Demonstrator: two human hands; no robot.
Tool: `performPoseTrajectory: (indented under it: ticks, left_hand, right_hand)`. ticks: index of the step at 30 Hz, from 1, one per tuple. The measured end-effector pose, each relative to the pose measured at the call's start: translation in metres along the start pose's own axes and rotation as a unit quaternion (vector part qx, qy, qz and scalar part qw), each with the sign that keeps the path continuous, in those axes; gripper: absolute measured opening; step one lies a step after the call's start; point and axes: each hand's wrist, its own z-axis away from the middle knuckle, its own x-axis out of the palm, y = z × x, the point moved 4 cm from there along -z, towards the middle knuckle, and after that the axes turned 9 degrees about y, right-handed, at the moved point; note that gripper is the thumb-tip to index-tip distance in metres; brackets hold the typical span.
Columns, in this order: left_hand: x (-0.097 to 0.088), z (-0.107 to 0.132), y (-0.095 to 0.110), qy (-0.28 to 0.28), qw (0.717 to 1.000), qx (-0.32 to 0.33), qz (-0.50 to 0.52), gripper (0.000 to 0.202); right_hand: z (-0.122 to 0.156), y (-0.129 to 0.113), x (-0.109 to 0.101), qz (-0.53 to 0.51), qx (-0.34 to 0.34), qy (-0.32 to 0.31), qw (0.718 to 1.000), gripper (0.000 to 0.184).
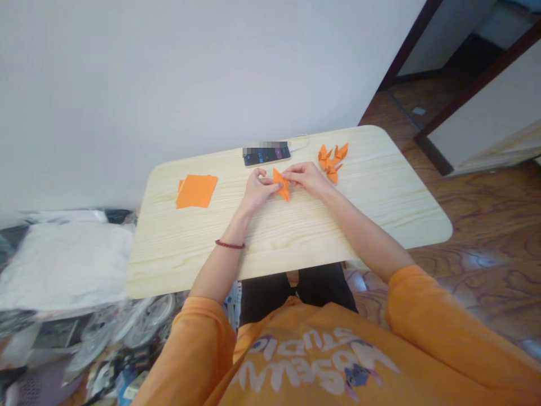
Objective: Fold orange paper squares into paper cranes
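A partly folded orange paper piece (281, 184) is held just above the light wooden table (296, 231), near its far middle. My left hand (257, 189) pinches its left side with the fingers closed. My right hand (307, 178) pinches its right side, fingers closed too. A stack of flat orange paper sheets (196, 190) lies to the left of my left hand. Several finished orange folded figures (332, 160) sit in a cluster just right of my right hand.
A dark phone (267, 155) with a white cable (301, 143) lies beyond my hands near the white wall. White cloth (63, 265) and clutter sit on the floor left of the table. Wooden flooring and a doorway lie to the right.
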Motion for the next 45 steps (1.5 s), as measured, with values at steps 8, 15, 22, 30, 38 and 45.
performPoseTrajectory:
  ticks: [8, 15, 22, 30, 38, 45]
  left_hand:
    - [-0.003, -0.004, -0.003, 0.033, 0.999, 0.017, 0.017, 0.058]
    - [-0.01, -0.003, 0.0, 0.011, 1.0, -0.002, -0.018, 0.056]
    - [-0.015, -0.002, 0.0, -0.036, 0.996, -0.048, -0.063, 0.052]
    - [-0.016, -0.003, 0.001, -0.037, 0.996, -0.059, -0.055, 0.052]
    - [-0.01, -0.006, 0.004, 0.063, 0.997, 0.027, 0.027, 0.05]
    - [-0.005, -0.005, 0.006, 0.092, 0.989, 0.096, 0.07, 0.047]
  right_hand:
    - [0.0, 0.0, 0.001, -0.035, -0.008, 0.031, 0.999, 0.015]
    - [0.002, -0.001, 0.0, 0.038, -0.012, -0.03, 0.999, 0.014]
    - [0.001, 0.0, -0.002, 0.103, -0.038, -0.142, 0.984, 0.018]
    - [0.001, 0.001, -0.001, 0.087, -0.019, -0.146, 0.985, 0.023]
    - [-0.002, 0.006, 0.004, 0.008, 0.013, -0.05, 0.999, 0.015]
    - [0.001, 0.009, 0.015, -0.088, 0.055, -0.029, 0.994, 0.017]
